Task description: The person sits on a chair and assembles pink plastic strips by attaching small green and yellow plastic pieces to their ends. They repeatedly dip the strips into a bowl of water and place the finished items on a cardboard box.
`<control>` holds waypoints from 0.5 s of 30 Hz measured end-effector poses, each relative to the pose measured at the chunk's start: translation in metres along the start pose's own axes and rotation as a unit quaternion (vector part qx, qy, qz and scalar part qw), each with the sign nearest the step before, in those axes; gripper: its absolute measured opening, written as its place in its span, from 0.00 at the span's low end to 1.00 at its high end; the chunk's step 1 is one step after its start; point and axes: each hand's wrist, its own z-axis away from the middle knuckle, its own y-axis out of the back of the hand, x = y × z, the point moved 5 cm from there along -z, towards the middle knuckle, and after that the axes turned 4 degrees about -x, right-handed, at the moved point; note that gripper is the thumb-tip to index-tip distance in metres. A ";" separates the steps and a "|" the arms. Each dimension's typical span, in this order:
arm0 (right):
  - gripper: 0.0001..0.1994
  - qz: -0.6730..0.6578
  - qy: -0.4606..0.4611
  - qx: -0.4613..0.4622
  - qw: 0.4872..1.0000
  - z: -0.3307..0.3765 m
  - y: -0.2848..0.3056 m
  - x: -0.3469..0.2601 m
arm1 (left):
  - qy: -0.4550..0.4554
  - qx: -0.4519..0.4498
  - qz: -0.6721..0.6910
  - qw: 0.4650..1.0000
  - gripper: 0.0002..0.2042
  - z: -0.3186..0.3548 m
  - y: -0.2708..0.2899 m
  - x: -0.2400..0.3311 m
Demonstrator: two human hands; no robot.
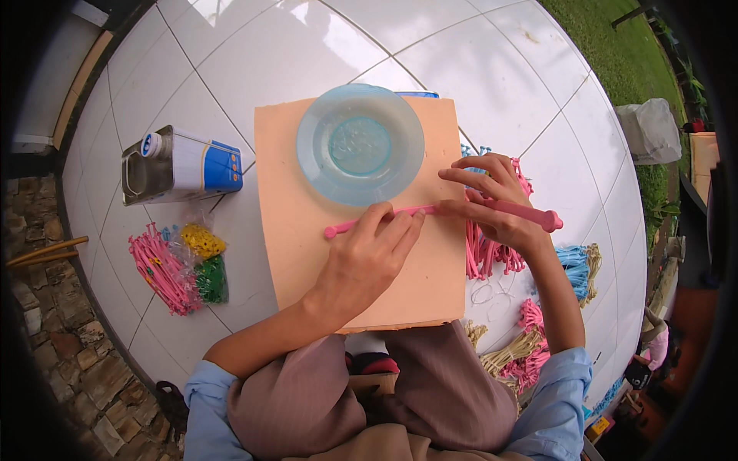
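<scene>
A long pink plastic stick [530, 213] with rounded ends lies across a peach-coloured board [286, 184] that rests on my lap. My left hand [369, 257] presses its fingertips on the stick near the middle. My right hand [496, 203] pinches the stick further right, above a pile of pink sticks [484, 257]. A pale blue shallow bowl [360, 144] sits at the board's far end, just beyond the stick.
A metal can with a blue and white label [178, 164] lies on the white tiled floor at left. Bags of pink, yellow and green pieces [181, 265] lie near it. Blue, tan and pink stick bundles [573, 269] crowd the right. Grass lies beyond.
</scene>
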 end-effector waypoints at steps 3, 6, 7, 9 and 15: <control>0.19 -0.043 -0.021 0.021 0.999 0.003 -0.001 0.004 | -0.004 0.005 0.001 1.000 0.21 0.000 -0.002 0.000; 0.20 -0.107 -0.092 0.065 0.988 0.001 0.000 0.010 | 0.005 0.001 0.004 1.000 0.21 0.000 -0.002 -0.001; 0.21 -0.128 -0.122 0.082 0.981 -0.001 0.000 0.011 | 0.001 0.004 0.001 1.000 0.21 0.000 -0.002 -0.001; 0.22 -0.116 -0.164 0.100 0.975 -0.012 0.000 0.012 | -0.001 0.008 -0.012 1.000 0.21 0.003 -0.002 -0.002; 0.22 0.005 -0.177 0.159 0.971 -0.066 0.013 0.000 | -0.020 0.022 -0.027 0.999 0.21 0.006 -0.001 0.001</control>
